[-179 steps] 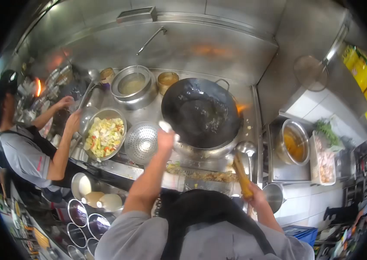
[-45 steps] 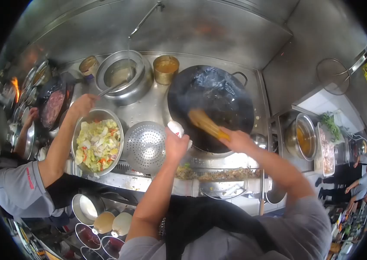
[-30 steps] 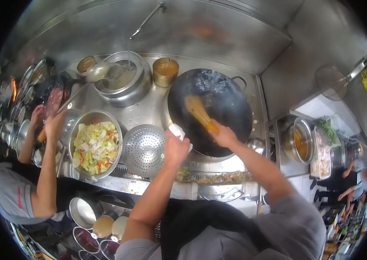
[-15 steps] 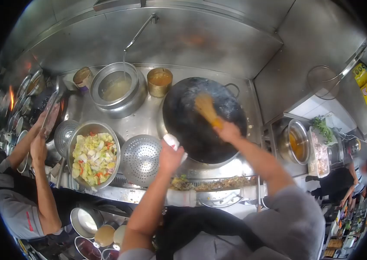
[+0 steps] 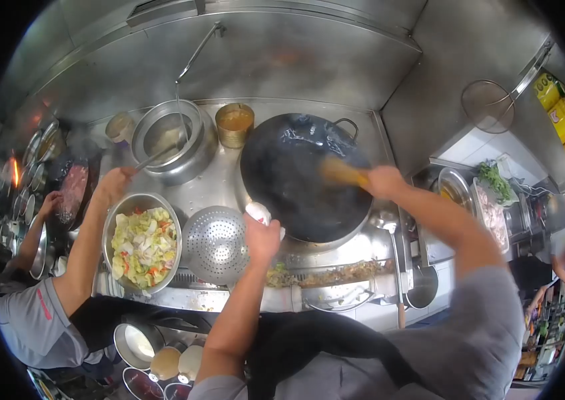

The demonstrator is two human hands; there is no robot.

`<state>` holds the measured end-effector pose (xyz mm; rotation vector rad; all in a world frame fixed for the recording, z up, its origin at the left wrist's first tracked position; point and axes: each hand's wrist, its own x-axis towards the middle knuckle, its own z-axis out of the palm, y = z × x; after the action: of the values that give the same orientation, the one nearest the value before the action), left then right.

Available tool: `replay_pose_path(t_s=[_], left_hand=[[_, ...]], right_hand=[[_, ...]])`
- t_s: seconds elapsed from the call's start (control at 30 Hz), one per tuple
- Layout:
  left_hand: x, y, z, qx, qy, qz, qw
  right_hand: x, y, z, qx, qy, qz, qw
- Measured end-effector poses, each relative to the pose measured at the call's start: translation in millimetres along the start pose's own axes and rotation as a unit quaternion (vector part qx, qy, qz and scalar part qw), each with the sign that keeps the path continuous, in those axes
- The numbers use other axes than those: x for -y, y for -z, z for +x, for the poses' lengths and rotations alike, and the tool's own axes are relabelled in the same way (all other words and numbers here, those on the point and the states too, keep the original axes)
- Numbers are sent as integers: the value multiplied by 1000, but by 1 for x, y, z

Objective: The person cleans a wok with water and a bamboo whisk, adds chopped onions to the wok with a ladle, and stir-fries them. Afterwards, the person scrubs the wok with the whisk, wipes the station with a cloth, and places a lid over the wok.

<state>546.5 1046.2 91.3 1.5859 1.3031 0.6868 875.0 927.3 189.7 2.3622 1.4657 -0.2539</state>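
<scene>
The right hand point(image 5: 385, 182) grips a brush point(image 5: 345, 173) inside the wok point(image 5: 272, 190); the left hand point(image 5: 262, 239) clasps a cloth point(image 5: 258, 213) at its edge. Left of both hands, a bowl point(image 5: 137, 201) holds chopped vegetables point(image 5: 146, 247).

Restaurant-type kitchen, I'd say: big black wok point(image 5: 272, 200) set into a steel counter point(image 5: 219, 177), steel wall point(image 5: 309, 77) behind, spout point(image 5: 196, 57) over a pot point(image 5: 179, 176), open flame point(image 5: 15, 172) left, co-worker's sleeve point(image 5: 32, 323) alongside.
</scene>
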Motion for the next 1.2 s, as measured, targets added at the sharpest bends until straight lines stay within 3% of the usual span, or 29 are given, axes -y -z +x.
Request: replay_pose_path(t_s=[0.1, 0.2, 0.27, 0.33, 0.4, 0.47, 0.5, 0.57, 0.63, 0.73, 0.87, 0.93, 0.97, 1.03, 1.07, 1.17, 1.2], left_hand=[[1, 5, 0, 13, 10, -5, 1000], [5, 11, -4, 29, 10, -16, 999], [0, 14, -3, 37, 18, -13, 999], [3, 13, 0, 49, 17, -24, 998], [21, 4, 12, 61, 7, -53, 997], [29, 1, 20, 65, 6, -68, 996], [25, 2, 21, 68, 10, -62, 996], [29, 8, 28, 92, 5, -92, 992], [25, 13, 30, 107, -23, -119, 987], [11, 12, 17, 53, -23, -37, 998], [16, 6, 22, 30, -11, -18, 999], [19, 6, 24, 50, -4, -45, 998], [21, 8, 26, 60, -2, -56, 997], [32, 6, 32, 82, 6, -37, 996], [37, 2, 38, 88, 9, -34, 996], [30, 14, 36, 116, 19, -106, 987], [22, 18, 35, 124, 34, -117, 985]], right_hand=[[74, -37, 51, -89, -102, 157, 978], [125, -88, 12, -105, -80, 234, 963], [113, -70, -40, -48, 5, 198, 979], [79, -20, -74, 90, 13, 56, 994], [19, -13, -57, 130, 5, -50, 990], [-30, -23, 12, -26, -19, 8, 999], [-24, -50, 60, -29, -44, 27, 998], [59, -48, 84, -98, -92, 88, 987], [134, -64, 80, -112, -130, 254, 952], [171, -64, 40, -82, -44, 326, 941], [93, -41, -52, 81, 56, 174, 980], [32, -11, -76, 146, 48, 42, 987], [-18, -36, -57, 103, 70, 3, 992], [-47, 6, -5, 77, 3, -100, 992], [-42, 6, 31, 27, -23, -73, 997], [61, -38, 91, -135, -85, 74, 984], [107, -47, 93, -115, -120, 202, 965]])
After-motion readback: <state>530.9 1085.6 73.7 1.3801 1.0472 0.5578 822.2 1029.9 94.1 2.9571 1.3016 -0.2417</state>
